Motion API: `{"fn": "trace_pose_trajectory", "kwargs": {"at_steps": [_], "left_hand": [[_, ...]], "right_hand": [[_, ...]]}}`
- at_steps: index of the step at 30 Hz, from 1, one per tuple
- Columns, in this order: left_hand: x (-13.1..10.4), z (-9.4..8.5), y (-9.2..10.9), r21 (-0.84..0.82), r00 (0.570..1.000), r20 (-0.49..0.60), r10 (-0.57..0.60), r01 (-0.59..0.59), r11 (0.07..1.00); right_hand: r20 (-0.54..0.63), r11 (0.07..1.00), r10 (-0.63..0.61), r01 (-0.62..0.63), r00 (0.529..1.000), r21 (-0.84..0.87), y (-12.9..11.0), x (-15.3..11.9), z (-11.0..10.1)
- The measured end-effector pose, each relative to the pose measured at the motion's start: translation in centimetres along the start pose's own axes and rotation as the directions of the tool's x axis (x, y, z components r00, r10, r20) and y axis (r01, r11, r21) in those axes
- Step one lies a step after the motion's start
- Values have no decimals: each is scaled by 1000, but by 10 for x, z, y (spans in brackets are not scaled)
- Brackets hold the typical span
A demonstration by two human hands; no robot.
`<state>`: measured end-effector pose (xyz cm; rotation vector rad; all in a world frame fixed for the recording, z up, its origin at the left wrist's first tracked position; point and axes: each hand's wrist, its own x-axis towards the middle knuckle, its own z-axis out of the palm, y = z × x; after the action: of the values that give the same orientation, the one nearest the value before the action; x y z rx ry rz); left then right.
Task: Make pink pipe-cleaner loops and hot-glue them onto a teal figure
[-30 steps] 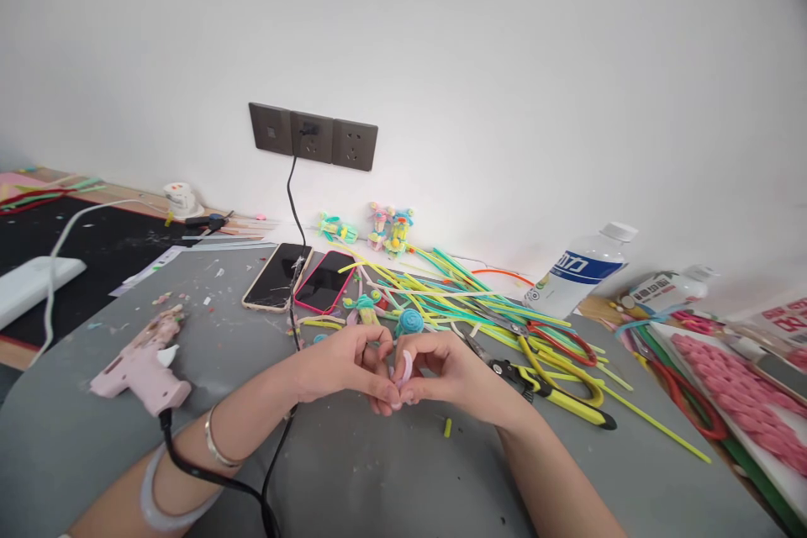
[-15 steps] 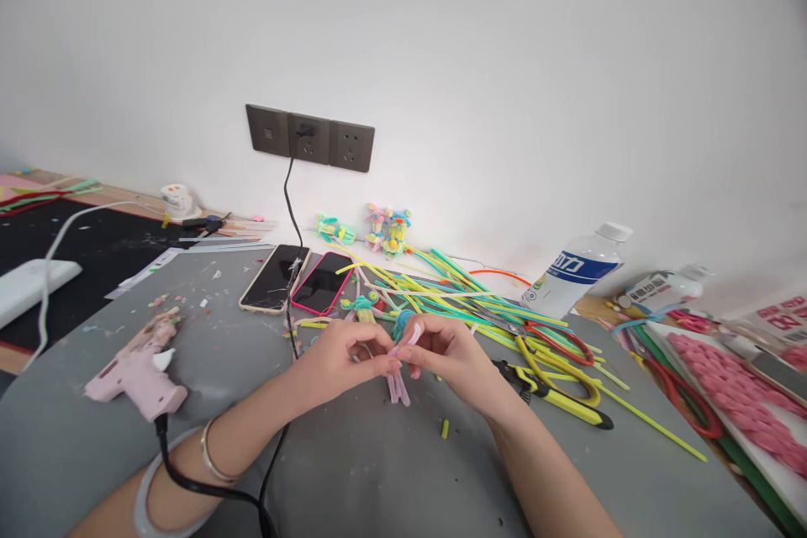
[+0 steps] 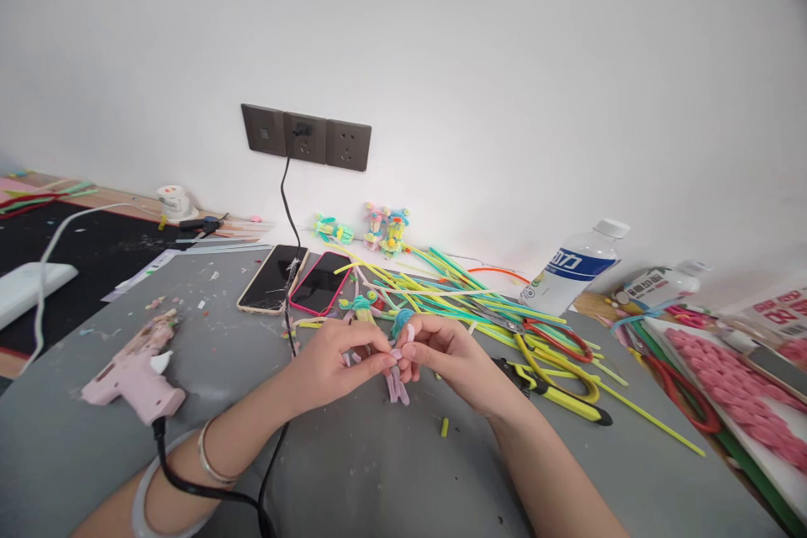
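Note:
A pale pink-purple fuzzy piece [image 3: 398, 387] is held between my two hands, its looped ends hanging below the fingers. My left hand [image 3: 344, 360] pinches it from the left, thumb and forefinger together. From the right, my right hand [image 3: 445, 353] grips its upper end, a small tip showing above the thumb. The fingertips of both hands nearly touch. Just behind the hands lie a green and yellow fuzzy figure [image 3: 361, 308] and a round teal piece [image 3: 402, 321], partly hidden by the fingers.
A pink glue gun [image 3: 135, 378] with a black cord lies at left. Two phones [image 3: 320, 282] are behind my left hand. Fuzzy sticks [image 3: 463, 294], scissors [image 3: 567, 340] and yellow-handled pliers [image 3: 561, 402] spread to the right, near a bottle [image 3: 571, 269]. Small figures [image 3: 395, 233] stand by the wall.
The fingers have shifted slightly on the pale piece, and its upper end now stands more upright beside my right thumb. The view has moved a little.

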<state>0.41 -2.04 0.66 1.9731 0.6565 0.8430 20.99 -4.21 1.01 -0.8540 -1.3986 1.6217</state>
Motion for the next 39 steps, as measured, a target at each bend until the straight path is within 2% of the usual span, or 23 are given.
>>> {"fn": "trace_pose_trajectory", "kwargs": {"at_steps": [2, 4, 6, 8, 9, 11, 15, 20, 26, 32, 36, 39], "left_hand": [[0, 2, -2, -148, 994, -1, -107, 105, 983], [1, 5, -4, -360, 972, -16, -234, 212, 909], [2, 9, -8, -531, 942, 44, -332, 303, 792], [3, 11, -10, -651, 898, 98, -429, 384, 655], [4, 12, -11, -686, 883, 103, -457, 396, 610], [4, 13, -12, -730, 865, 107, -491, 404, 552], [5, 12, -12, -780, 857, 117, -502, 392, 488], [7, 11, -13, -800, 849, 134, -511, 397, 451], [6, 9, -11, -735, 874, 75, -481, 374, 565], [5, 8, -10, -642, 898, 53, -437, 365, 674], [5, 9, -11, -614, 928, 83, -364, 335, 714], [5, 8, -8, -603, 936, 140, -324, 340, 722]], "right_hand": [[-35, 998, -58, 57, 998, -33, 2, 0, 2], [-109, 967, -220, 203, 969, -152, 4, 0, 5], [-134, 854, -443, 372, 886, -365, 5, -1, 8], [-71, 678, -606, 469, 792, -566, 5, -1, 10], [-28, 602, -649, 491, 760, -630, 5, -1, 10], [35, 508, -684, 510, 729, -695, 4, -2, 11], [58, 468, -700, 518, 712, -716, 2, -1, 13], [47, 498, -688, 518, 724, -696, 2, -1, 14], [4, 548, -636, 455, 772, -702, 2, -2, 14], [-96, 741, -514, 385, 852, -551, 2, -1, 16], [-96, 890, -339, 286, 936, -356, 2, -2, 14], [-48, 967, -204, 194, 978, -165, 1, -4, 12]]}}
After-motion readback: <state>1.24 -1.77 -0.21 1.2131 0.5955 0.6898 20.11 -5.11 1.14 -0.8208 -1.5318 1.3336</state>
